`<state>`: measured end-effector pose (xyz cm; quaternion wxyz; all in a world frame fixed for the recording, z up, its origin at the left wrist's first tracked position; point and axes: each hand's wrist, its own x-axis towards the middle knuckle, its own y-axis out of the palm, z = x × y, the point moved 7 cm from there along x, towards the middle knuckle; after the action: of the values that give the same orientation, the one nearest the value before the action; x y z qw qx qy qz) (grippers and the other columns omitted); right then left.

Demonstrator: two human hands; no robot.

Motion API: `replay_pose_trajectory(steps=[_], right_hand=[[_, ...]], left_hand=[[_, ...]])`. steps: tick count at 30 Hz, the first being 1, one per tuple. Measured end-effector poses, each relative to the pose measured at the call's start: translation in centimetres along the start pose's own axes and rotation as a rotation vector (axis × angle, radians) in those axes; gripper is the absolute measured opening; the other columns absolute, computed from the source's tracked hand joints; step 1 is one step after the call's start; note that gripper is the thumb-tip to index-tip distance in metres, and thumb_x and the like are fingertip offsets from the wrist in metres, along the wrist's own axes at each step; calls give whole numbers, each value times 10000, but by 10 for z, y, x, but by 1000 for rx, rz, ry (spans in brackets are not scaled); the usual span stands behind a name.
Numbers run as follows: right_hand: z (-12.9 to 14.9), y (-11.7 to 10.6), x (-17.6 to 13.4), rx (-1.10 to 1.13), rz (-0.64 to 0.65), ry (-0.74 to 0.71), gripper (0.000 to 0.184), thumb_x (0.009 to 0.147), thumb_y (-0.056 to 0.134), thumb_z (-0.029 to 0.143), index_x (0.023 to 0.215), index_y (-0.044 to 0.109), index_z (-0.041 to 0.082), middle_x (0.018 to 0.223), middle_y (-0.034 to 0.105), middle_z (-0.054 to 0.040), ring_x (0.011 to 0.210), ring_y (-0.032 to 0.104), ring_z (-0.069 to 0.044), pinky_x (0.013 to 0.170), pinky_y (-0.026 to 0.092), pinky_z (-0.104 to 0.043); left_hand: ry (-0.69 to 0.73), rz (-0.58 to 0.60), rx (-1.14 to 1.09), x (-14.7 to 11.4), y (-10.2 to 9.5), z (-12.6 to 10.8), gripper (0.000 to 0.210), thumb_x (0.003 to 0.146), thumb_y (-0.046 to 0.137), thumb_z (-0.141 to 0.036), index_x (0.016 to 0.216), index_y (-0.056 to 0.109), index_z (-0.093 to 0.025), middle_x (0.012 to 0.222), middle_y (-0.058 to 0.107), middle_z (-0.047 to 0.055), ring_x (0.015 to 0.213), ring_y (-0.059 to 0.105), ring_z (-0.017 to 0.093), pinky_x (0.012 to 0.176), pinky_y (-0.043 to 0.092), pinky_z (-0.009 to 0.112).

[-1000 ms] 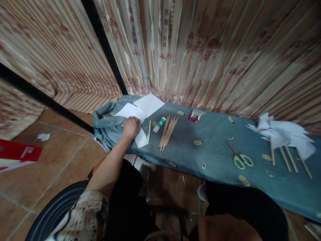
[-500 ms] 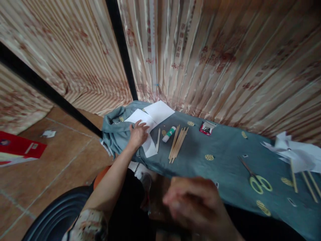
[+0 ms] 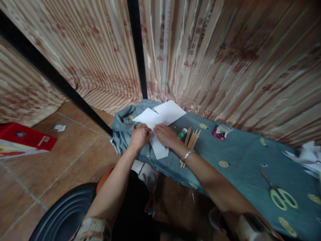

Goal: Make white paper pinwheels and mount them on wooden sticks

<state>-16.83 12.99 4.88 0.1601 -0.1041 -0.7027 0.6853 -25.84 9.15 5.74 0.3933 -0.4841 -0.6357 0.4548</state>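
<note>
Both hands meet over white paper (image 3: 159,149) at the left end of the cloth-covered surface. My left hand (image 3: 140,136) has its fingers bent down and closed on the paper's left side. On the right side, my right hand (image 3: 164,134), with a bracelet on its wrist, presses its fingers together on the same paper. Two more white paper pieces, a left one (image 3: 147,116) and a right one (image 3: 172,112), lie just beyond the hands. A glue stick (image 3: 182,133) and several wooden sticks (image 3: 193,139) are beside my right forearm, which partly covers them.
A small red box (image 3: 220,132) with dark contents sits right of the sticks. Scissors (image 3: 282,197) with yellow-green handles and white paper pinwheels (image 3: 311,156) lie farther right. A black pole (image 3: 137,50) stands behind the surface; a red box (image 3: 27,139) is on the floor.
My right hand has moved from the near foreground onto the paper, beside my left hand. The left hand stays on the paper. The view has shifted slightly left.
</note>
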Motion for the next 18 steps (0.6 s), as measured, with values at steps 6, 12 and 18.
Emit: replay_pose_trajectory(steps=[6,12,18], right_hand=[[9,8,2,-123,63,-133,257,933,401,35,1069,619,20,1033,648,-186,998,570,-277,837,458,-382],[9,-3,1,-178,79,-203,275,924,385,9,1040,635,20,977,664,-190,955,574,-277,821,439,-385],[9,-8,-2,-221,98,-247,251,926,410,25,994,651,40,937,678,-178,928,581,-264,779,435,-361]], left_hand=[[-16,-23,0,0,-8,14,329,785,501,-107,985,748,-191,1125,728,107,1139,619,266,1074,370,492],[-3,-25,-23,2,-12,16,382,770,486,-92,1054,740,-131,1107,735,115,1069,665,248,1001,460,375],[1,-34,-26,3,-11,18,385,766,490,-102,1056,738,-149,1115,736,107,1071,667,239,989,472,352]])
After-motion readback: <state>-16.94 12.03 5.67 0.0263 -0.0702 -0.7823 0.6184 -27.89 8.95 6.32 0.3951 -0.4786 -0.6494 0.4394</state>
